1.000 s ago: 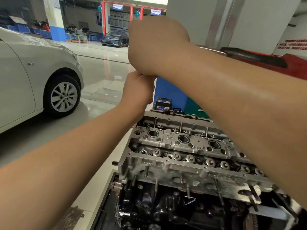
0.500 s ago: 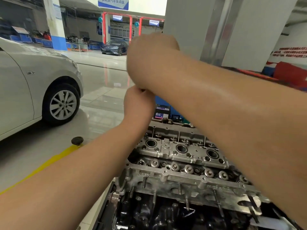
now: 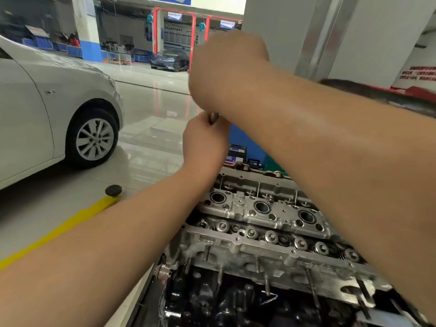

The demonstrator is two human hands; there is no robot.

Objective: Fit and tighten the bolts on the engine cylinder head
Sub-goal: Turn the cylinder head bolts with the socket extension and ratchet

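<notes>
The bare aluminium cylinder head (image 3: 238, 243) sits on the engine block at lower centre, showing valve springs and three round wells. Above its far left end my two hands are stacked. My left hand (image 3: 204, 143) is the lower one, fingers curled around a dark tool (image 3: 213, 118) of which only a short stub shows between the hands. My right hand (image 3: 225, 74) is a blurred fist directly above it, its forearm crossing the right end of the head. The tool's lower part and the bolt under it are hidden behind my left hand and wrist.
A white car (image 3: 35, 109) stands on the glossy floor at left. A yellow floor line (image 3: 59, 228) ends at a black round pad (image 3: 113, 190). A battery box (image 3: 237, 155) lies beyond the head. A grey pillar (image 3: 283, 31) rises behind.
Both hands sit lower in view and have drawn slightly apart, exposing the dark tool stub between them. The view has tilted, bringing the yellow line and black pad into sight.
</notes>
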